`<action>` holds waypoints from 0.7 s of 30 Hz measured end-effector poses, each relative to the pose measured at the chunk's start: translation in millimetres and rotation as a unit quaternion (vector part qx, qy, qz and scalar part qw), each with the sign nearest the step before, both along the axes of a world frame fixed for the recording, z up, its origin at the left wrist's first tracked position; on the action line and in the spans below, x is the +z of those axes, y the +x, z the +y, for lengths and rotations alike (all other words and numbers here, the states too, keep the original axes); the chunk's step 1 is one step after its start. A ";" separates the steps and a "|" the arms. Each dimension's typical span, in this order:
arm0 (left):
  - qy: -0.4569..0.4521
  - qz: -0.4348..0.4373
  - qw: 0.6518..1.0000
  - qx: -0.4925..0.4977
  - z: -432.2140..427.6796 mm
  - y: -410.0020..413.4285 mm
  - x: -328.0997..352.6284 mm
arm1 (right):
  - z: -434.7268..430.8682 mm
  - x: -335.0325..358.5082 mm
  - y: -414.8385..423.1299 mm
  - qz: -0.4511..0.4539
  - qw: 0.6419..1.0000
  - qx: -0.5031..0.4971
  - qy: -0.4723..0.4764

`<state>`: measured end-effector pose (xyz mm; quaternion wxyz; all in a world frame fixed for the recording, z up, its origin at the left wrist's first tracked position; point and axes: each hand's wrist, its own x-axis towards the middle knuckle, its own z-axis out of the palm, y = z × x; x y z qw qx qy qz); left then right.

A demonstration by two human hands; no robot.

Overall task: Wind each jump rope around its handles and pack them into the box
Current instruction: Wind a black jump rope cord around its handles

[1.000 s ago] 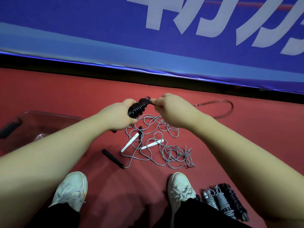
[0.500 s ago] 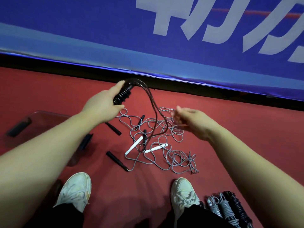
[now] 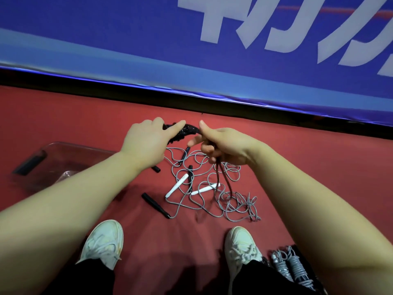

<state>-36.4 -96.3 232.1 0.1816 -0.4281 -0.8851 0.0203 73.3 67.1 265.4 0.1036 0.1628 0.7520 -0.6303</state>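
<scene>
Red floor [image 3: 319, 167] fills the lower half of the frame. At the bottom edge stand two white shoes, the left shoe [image 3: 102, 243] and the right shoe [image 3: 242, 245], with dark trouser legs above them. Just right of the right shoe, in the lower right corner, lie the wound ropes [image 3: 295, 267], grey and black bundles side by side and partly hidden by the right forearm.

Further up, in the middle of the frame, a loose tangle of grey rope [image 3: 234, 201] spreads over the floor. Two white handles [image 3: 177, 185] lie among its loops, a long black handle [image 3: 155, 202] lies at its lower left, and a shorter black handle end [image 3: 156, 168] shows beside the left wrist.

At the left edge sits the clear box [image 3: 70, 144], with a black grip on its near end; the left forearm crosses in front of it. What it contains cannot be made out.

Above the tangle both hands are raised off the floor. The left hand [image 3: 146, 143] grasps the black jump rope [image 3: 187, 133], partly coiled round its handles, with the forefinger stretched along the coils. The right hand [image 3: 225, 145] has its fingers curled round the same rope's loose cord, thumb pointing up; the cord hangs from it in dark strands down to the grey tangle.

Beyond the hands a black strip edges the floor, and a blue banner [image 3: 127, 39] with large white lettering covers the top of the frame.
</scene>
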 end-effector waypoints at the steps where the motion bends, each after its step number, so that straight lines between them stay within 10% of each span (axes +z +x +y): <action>1: -0.002 -0.001 1.000 0.000 0.9 -0.1 -1.9 | -0.8 2.8 0.0 0.000 0.999 -0.001 0.035; 3: 0.002 -0.029 1.000 0.002 4.8 -0.4 -4.2 | -6.7 11.5 0.1 0.023 0.969 -0.006 0.245; 6: 0.036 -0.131 0.991 -0.001 8.7 -2.6 -5.3 | -13.6 12.5 -0.3 0.061 0.788 -0.010 0.612; 8: 0.057 -0.153 0.987 -0.004 7.3 -4.7 -4.6 | -21.7 6.8 3.9 0.087 0.716 -0.014 0.692; 10: 0.068 -0.143 0.987 -0.005 4.2 -6.1 -3.8 | -24.9 0.6 7.4 0.103 0.795 -0.011 0.598; 12: 0.070 -0.120 0.990 -0.011 1.2 -6.6 -3.6 | -24.3 -3.5 10.7 0.101 0.961 -0.039 0.254; 13: 0.072 -0.103 0.992 -0.013 0.2 -6.3 -3.4 | -23.9 -5.2 13.6 0.096 0.990 -0.048 0.093; 18: 0.085 -0.035 0.996 -0.023 5.5 1.6 -0.8 | -27.8 -16.0 20.7 0.169 0.984 -0.052 -0.009; 21: 0.095 -0.050 0.994 -0.028 10.3 4.5 0.5 | -38.4 -11.0 20.1 0.198 0.961 -0.046 0.186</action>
